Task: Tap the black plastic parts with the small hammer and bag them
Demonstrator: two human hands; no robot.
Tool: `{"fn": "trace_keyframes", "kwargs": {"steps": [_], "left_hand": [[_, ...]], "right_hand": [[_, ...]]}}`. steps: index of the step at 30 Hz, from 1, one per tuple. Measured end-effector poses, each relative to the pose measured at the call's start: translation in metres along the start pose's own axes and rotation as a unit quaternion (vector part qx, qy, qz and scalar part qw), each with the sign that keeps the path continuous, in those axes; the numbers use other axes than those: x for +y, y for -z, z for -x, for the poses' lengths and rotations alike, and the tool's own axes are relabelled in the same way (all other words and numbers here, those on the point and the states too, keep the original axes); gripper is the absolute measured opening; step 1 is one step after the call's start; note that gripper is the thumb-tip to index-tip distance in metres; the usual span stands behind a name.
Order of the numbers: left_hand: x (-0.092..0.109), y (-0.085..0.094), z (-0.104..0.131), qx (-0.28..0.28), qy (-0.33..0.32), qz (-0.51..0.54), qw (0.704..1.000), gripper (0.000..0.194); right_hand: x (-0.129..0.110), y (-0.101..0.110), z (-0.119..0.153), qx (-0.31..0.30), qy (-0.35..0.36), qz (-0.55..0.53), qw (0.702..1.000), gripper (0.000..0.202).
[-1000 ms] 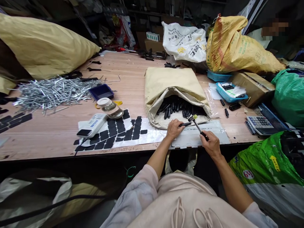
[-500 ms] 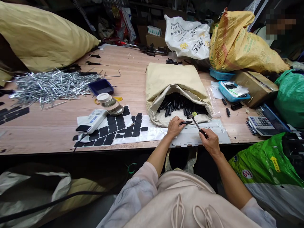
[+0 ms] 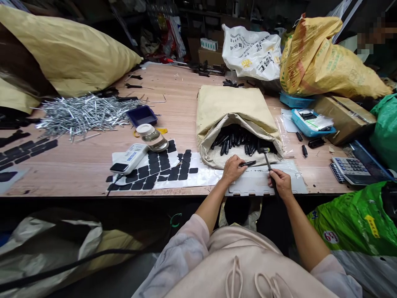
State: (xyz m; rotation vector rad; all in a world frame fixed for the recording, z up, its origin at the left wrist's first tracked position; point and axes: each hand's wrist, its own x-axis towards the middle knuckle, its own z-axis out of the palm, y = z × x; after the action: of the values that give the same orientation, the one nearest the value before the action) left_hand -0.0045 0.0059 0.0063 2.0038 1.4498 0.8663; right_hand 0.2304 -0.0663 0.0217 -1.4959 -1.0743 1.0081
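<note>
Head view: near the front of the bench (image 3: 77, 165), the left hand (image 3: 232, 169) grips a slim black part (image 3: 249, 163) above a pale board (image 3: 254, 182); the right hand (image 3: 281, 182) clasps a hammer (image 3: 268, 160). Beyond, a beige sack (image 3: 232, 97) gapes, holding black pieces (image 3: 228, 140).

Pale wood-grain desk (image 3: 83, 165), light on its top, dark shelf (image 3: 214, 15) behind, dim cluttered room, shadow below.
</note>
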Motion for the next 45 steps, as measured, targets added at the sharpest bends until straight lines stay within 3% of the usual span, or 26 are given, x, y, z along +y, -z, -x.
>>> {"fn": "trace_keyframes", "kwargs": {"steps": [5,10,13,16,18,21,23,25,27,30,34,39,42,45], "left_hand": [[0.019,0.012,0.021,0.001,-0.083,-0.012,0.996,0.015],[0.036,0.019,0.089,-0.054,-0.203,-0.003,0.978,0.016],[0.034,0.018,0.127,-0.091,-0.222,-0.035,0.97,0.015],[0.031,0.017,0.142,-0.104,-0.228,-0.068,0.966,0.023],[0.031,0.017,0.134,-0.088,-0.221,-0.063,0.969,0.026],[0.029,0.024,0.097,-0.006,-0.157,-0.045,0.987,0.021],[0.023,0.033,0.061,0.068,-0.059,-0.051,0.995,0.023],[0.015,0.044,0.024,0.128,0.086,-0.079,0.985,0.029],[0.006,0.054,-0.007,0.139,0.202,-0.122,0.962,0.03],[-0.004,0.062,-0.032,0.099,0.286,-0.158,0.94,0.025],[-0.012,0.062,-0.029,0.098,0.284,-0.146,0.943,0.022],[-0.006,0.056,-0.004,0.111,0.147,-0.112,0.977,0.022],[0.005,0.044,0.001,0.033,0.067,-0.108,0.991,0.022],[0.011,0.029,-0.003,-0.044,0.032,-0.113,0.992,0.021]], "right_hand": [[0.0,0.0,-0.004,0.002,0.001,-0.037,0.999,0.048],[0.004,0.0,-0.004,-0.013,-0.004,-0.033,0.999,0.048],[0.005,0.0,-0.004,-0.006,-0.001,-0.033,0.999,0.046],[0.006,0.0,-0.003,-0.005,0.003,-0.024,1.0,0.046],[0.005,-0.001,-0.002,-0.006,0.006,-0.018,1.0,0.047],[0.005,-0.002,-0.002,-0.006,0.008,-0.017,1.0,0.047],[0.006,-0.002,-0.003,-0.006,0.009,-0.018,1.0,0.048],[0.006,-0.002,-0.004,-0.006,0.008,-0.02,1.0,0.047],[0.006,-0.002,-0.004,-0.007,0.007,-0.022,1.0,0.046],[0.006,-0.002,-0.004,-0.005,0.006,-0.028,1.0,0.046],[0.004,-0.003,-0.003,-0.003,0.007,-0.031,0.999,0.046],[0.002,-0.004,-0.003,-0.005,0.009,-0.019,1.0,0.049],[0.004,-0.004,-0.003,0.0,0.012,-0.019,1.0,0.052],[0.006,-0.004,-0.002,0.001,0.016,-0.015,1.0,0.053]]}}
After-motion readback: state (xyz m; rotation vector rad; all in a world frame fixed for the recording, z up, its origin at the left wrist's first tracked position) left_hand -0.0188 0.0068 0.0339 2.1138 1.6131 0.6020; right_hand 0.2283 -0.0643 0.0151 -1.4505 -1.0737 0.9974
